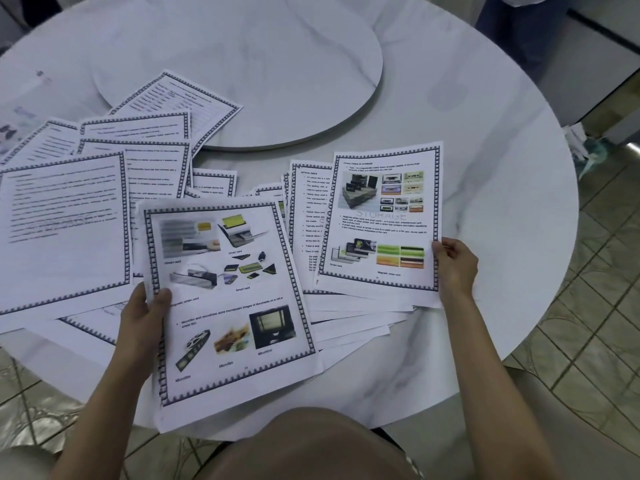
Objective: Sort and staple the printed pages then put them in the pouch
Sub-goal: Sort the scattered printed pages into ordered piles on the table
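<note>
Printed pages with checkered borders lie spread over a round white table (502, 168). My left hand (145, 317) grips the left edge of a picture page showing smart cards and microfilm (235, 306), which hangs over the table's near edge. My right hand (453, 265) pinches the lower right edge of a page headed with storage photos (384, 223), on top of a fanned stack (346, 320). Text pages (65, 230) overlap at the left. No stapler or pouch is visible.
A raised round turntable (277, 74) sits at the table's centre, with one page's corner (180, 98) resting on it. Blurred items lie at the far left edge (14, 126). Tiled floor (595, 306) shows at the right, and a person's legs (512, 32) stand beyond the table.
</note>
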A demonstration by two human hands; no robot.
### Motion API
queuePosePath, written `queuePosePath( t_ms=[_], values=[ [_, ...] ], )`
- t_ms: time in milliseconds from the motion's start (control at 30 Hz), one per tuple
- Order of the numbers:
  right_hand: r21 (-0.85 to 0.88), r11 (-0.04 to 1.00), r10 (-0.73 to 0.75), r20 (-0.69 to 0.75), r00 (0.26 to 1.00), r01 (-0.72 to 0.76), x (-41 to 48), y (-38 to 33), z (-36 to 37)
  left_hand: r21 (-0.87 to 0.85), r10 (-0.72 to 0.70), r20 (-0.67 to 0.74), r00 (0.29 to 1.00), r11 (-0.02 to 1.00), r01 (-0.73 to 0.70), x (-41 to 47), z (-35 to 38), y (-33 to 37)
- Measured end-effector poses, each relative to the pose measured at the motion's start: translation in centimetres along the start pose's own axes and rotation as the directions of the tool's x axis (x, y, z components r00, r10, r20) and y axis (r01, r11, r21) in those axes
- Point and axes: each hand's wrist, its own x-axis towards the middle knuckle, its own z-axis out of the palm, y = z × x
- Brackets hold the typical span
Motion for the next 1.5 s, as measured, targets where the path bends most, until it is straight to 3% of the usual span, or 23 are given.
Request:
queuePosePath(
  t_ms=[267, 433, 633, 900, 1067, 1200, 1300, 1400, 1500],
  values=[
    [0.197, 0.979, 0.043, 0.087, 0.995, -0.059, 0.0, -1.7, 0.0, -0.008, 0.037, 0.007, 0.999, 0.999, -0.037, -0.1, 0.9, 0.3],
    [0.271, 0.962, -0.02, 0.209, 0.978, -0.039, -2.1, -3.0, 0.8, -0.064, 0.009, 0.019, 1.0, 0.998, -0.008, 0.3, 1.2, -0.3],
    [0.159, 0.987, -0.071, 0.355, 0.932, 0.015, -6.8, -1.8, 4.0, -0.063, -0.01, 0.026, 1.0, 0.998, 0.011, 0.1, 1.2, -0.6],
    [-0.033, 0.987, -0.114, 0.535, 0.837, 0.155, -13.3, 0.4, 7.3, -0.109, -0.135, 0.036, 0.99, 0.984, 0.138, 0.6, 1.0, -0.6],
    [-0.059, 0.976, -0.126, 0.63, 0.766, 0.209, -14.7, 0.3, 7.7, -0.087, -0.084, 0.103, 0.991, 0.992, 0.093, 0.5, 0.3, -0.9],
    [-0.121, 0.936, -0.247, 0.447, 0.86, 0.332, -11.4, -0.9, 6.5, -0.05, -0.018, 0.108, 0.994, 0.998, 0.024, 0.3, -0.6, -1.0],
    [-0.339, 0.853, -0.316, 0.27, 0.91, 0.397, -7.9, -1.1, 5.3, -0.01, 0.0, 0.089, 0.996, 1.0, 0.001, 0.6, -2.0, -1.3],
    [-0.583, 0.74, -0.261, 0.211, 0.942, 0.335, -5.3, -0.8, 4.9, 0.002, 0.005, 0.075, 0.997, 1.0, -0.006, 0.8, -2.9, -1.6],
    [-0.648, 0.711, -0.195, 0.193, 0.962, 0.274, -4.3, -1.0, 5.0, 0.002, 0.011, 0.064, 0.998, 1.0, -0.011, 0.7, -3.2, -1.6]
  ],
)
